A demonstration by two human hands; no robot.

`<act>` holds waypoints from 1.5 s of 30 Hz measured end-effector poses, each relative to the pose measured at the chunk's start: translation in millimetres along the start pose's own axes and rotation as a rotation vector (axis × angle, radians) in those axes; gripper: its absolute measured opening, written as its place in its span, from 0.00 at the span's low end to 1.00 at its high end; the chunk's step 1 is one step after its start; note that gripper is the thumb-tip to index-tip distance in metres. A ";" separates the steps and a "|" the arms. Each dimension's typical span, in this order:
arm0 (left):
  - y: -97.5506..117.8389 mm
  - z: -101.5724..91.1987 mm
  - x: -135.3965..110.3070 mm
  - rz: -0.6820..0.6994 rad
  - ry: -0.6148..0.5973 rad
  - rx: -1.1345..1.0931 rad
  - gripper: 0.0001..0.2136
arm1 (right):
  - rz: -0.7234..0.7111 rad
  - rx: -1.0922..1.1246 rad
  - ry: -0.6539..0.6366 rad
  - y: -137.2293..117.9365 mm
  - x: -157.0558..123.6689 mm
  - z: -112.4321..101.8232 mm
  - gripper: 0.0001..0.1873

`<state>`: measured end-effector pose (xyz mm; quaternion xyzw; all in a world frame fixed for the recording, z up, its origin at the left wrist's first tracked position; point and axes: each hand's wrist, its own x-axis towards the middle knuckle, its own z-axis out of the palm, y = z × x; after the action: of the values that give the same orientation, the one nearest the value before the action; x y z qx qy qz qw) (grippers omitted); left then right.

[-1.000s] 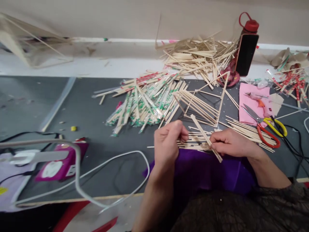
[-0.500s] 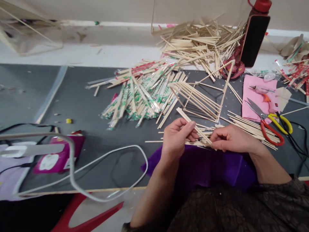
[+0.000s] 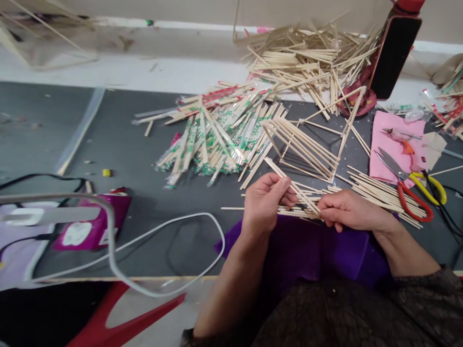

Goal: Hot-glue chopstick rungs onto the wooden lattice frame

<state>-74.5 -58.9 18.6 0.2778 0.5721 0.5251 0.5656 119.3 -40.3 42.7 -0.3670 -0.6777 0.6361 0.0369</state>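
- Dark grey bench [image 3: 119, 159] fills the middle of the frame, with a white ledge and a pale wall running along the top edge.
- Left hand [image 3: 265, 202] sits at lower centre, thumb and fingers pinched on a thin pale wooden stick [image 3: 275, 167] near its middle.
- Right hand [image 3: 347, 209] lies just right of it, fingers curled closed on the lower right end of the same stick.
- That stick slants from upper left down to lower right between the two hands, raised a little above the bench.
- Beneath the hands a small loose stack of bare sticks [image 3: 300, 211] lies flat, touching the upper edge of a purple cloth [image 3: 307, 250] that covers the lower centre.
- Just above the hands stands an open slanted frame of joined sticks [image 3: 304, 144].
- Left of that frame spreads a heap of wrapped chopsticks with green print [image 3: 213, 140].
- At upper centre, on the ledge, lies a large pile of bare wooden sticks [image 3: 300, 62], with a black bottle [image 3: 394, 53] beside it at upper right.
- At the right edge, scissors with red and yellow handles [image 3: 412, 193] rest partly on a pink sheet [image 3: 387, 149], just beside a flat row of sticks [image 3: 376, 193].
- At lower left a white cable [image 3: 144, 241] loops across the bench near a magenta packet [image 3: 90, 229].
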 end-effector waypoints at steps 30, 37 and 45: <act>-13.4 -9.9 -2.6 -0.055 -0.023 -0.182 0.18 | -0.091 -0.033 0.109 7.9 1.4 0.3 0.08; -12.5 -14.1 -2.5 -0.038 -0.119 -0.199 0.16 | -0.012 0.126 0.046 11.1 4.0 6.6 0.09; -18.1 -10.3 -3.5 -0.004 -0.116 -0.174 0.15 | -0.010 -0.293 0.169 1.2 2.3 5.6 0.10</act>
<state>-78.4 -70.4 1.3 0.2563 0.4911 0.5547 0.6208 115.3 -43.8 39.6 -0.4172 -0.7594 0.4973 0.0433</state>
